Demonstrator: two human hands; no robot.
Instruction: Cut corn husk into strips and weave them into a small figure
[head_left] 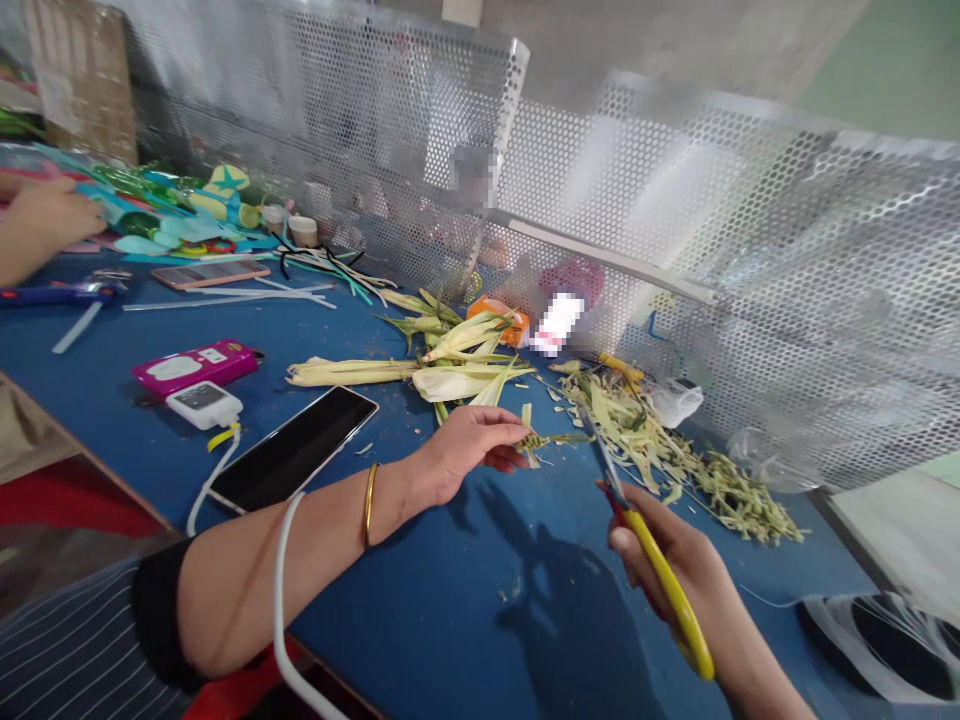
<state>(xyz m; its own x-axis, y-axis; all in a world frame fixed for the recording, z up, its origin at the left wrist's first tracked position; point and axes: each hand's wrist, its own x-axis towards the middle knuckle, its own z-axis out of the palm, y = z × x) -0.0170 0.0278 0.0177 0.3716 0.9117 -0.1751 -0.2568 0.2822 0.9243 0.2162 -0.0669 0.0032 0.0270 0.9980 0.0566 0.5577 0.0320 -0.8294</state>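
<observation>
Between the fingertips of my left hand is a small braided piece of corn husk, with a thin strand trailing to the right. My right hand is closed around a pair of scissors with yellow handles. Its blades point up and away, their tips near the strand's end. Beyond my left hand lie long pale corn husks in a loose bunch. A heap of husk scraps spreads behind the scissors, and a pile of small braided husk pieces lies to its right.
A black phone, a magenta device and a white gadget with a cable lie on the blue table left of my arm. Perforated metal panels line the back. Another person's hand is at far left, near colourful craft strips.
</observation>
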